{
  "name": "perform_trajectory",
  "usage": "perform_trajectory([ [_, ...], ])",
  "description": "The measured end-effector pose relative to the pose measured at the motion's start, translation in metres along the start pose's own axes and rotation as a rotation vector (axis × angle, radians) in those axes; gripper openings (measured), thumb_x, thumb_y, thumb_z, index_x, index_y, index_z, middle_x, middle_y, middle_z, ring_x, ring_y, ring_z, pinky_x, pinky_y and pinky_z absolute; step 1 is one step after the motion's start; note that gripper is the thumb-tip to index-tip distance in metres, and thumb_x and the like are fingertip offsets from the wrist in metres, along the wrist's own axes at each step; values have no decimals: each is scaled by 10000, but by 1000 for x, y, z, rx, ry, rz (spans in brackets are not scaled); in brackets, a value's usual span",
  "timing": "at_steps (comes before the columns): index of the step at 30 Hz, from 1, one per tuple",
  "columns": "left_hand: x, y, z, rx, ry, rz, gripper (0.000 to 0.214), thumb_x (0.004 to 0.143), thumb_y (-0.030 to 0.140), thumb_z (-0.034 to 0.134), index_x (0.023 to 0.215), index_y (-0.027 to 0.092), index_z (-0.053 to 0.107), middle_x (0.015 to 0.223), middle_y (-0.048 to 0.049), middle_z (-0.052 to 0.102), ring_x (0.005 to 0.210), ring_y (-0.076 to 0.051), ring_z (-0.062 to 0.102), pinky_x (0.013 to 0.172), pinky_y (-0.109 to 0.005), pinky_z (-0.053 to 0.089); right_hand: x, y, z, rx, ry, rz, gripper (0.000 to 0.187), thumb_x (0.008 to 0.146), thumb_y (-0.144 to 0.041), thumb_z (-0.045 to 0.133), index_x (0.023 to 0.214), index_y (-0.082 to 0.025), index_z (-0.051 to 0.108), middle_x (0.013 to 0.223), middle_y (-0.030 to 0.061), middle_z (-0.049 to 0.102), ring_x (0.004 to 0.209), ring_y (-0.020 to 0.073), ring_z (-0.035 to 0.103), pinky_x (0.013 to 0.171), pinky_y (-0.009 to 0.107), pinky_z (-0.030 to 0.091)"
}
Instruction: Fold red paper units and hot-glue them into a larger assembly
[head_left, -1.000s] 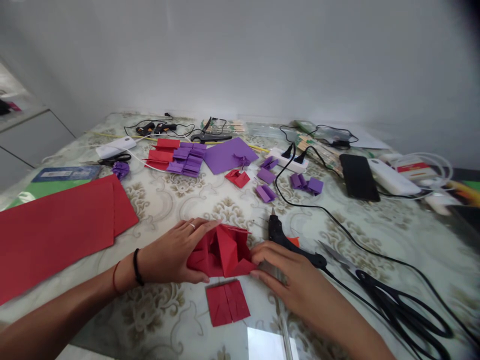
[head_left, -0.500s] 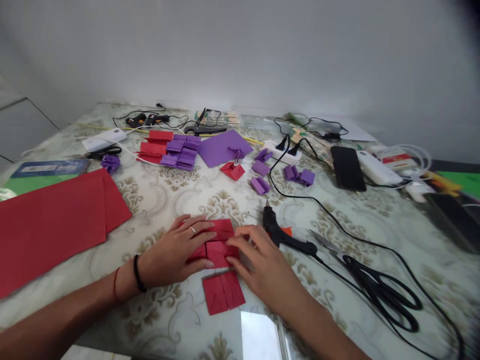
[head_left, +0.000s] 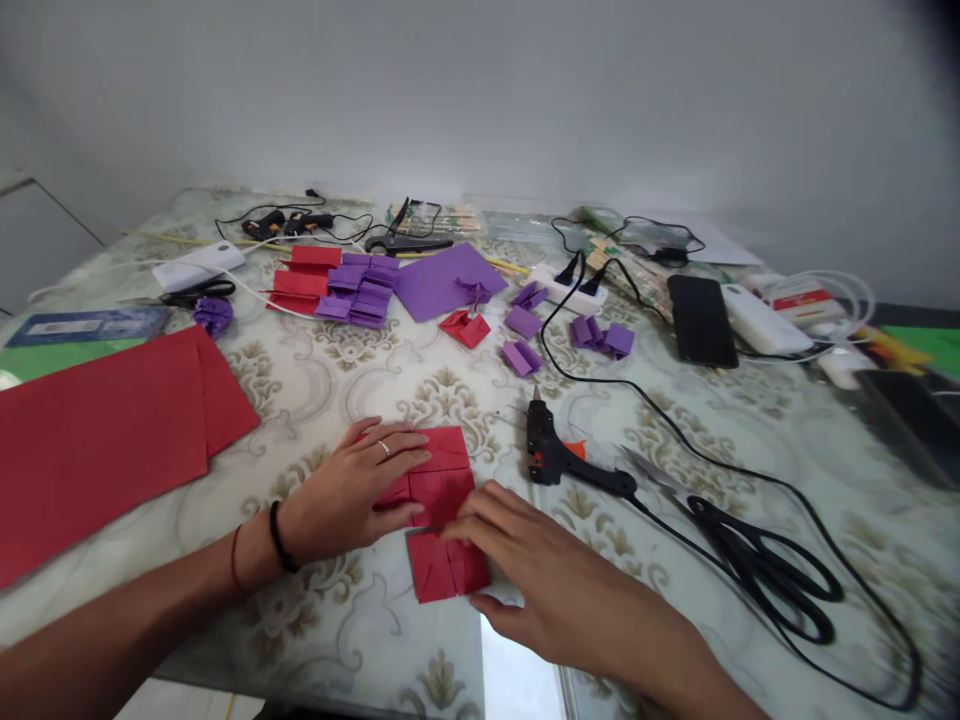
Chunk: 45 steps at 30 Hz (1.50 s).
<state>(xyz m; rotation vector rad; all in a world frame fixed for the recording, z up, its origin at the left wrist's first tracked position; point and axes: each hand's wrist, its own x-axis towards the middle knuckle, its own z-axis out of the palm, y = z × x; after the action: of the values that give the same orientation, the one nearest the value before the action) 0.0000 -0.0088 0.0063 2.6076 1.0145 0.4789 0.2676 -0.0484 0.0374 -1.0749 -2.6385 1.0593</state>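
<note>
My left hand [head_left: 352, 490] lies flat with fingers stretched out on the left half of a folded red paper square [head_left: 442, 470], pressing it to the table. My right hand [head_left: 540, 580] rests with fingers extended, its fingertips touching the near edge of that square and the top of a second, smaller folded red piece [head_left: 442, 570] lying just below it. Neither hand grips anything. A ring shows on the left hand and bands on the left wrist.
A black glue gun [head_left: 559, 460] and black scissors [head_left: 757, 560] lie right of the hands, with a black cable [head_left: 675, 430] looping across. Large red sheets [head_left: 105, 420] lie at left. Purple folded pieces [head_left: 360, 295], a purple sheet [head_left: 442, 280], a phone [head_left: 701, 320] and a power strip [head_left: 566, 290] sit farther back.
The raised, half-open red paper was pushed down flat. My left hand now lies on it, and my right hand slid from its right side down to its near edge.
</note>
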Motion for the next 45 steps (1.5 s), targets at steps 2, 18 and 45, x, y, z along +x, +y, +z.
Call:
perform_trajectory([
  [2, 0, -1, 0, -14, 0, 12, 466, 959, 287, 733, 1389, 241, 559, 1488, -108, 659, 1453, -299, 555, 1254, -571, 375, 0, 0, 0, 8, 12, 29, 435, 833, -98, 794, 1237, -212, 678, 1267, 90, 651, 1257, 300, 581, 1104, 496, 526],
  [18, -2, -3, -3, -36, 6, 37, 448, 955, 287, 739, 1372, 235, 585, 1471, -122, 638, 1377, -308, 586, 1167, -533, 477, 4, 0, -6, 253, 82, 124, 184, 974, -91, 685, 1056, -255, 672, 1053, -10, 747, 964, 177, 708, 866, 293, 533],
  [45, -1, 26, -1, 61, 14, 106, 409, 923, 351, 777, 1274, 194, 638, 1259, -96, 736, 1199, -320, 654, 1054, -509, 473, 31, 24, 25, 82, 551, 19, 212, 985, -113, 632, 1142, -238, 702, 1136, 85, 670, 1043, 224, 724, 967, 394, 621],
])
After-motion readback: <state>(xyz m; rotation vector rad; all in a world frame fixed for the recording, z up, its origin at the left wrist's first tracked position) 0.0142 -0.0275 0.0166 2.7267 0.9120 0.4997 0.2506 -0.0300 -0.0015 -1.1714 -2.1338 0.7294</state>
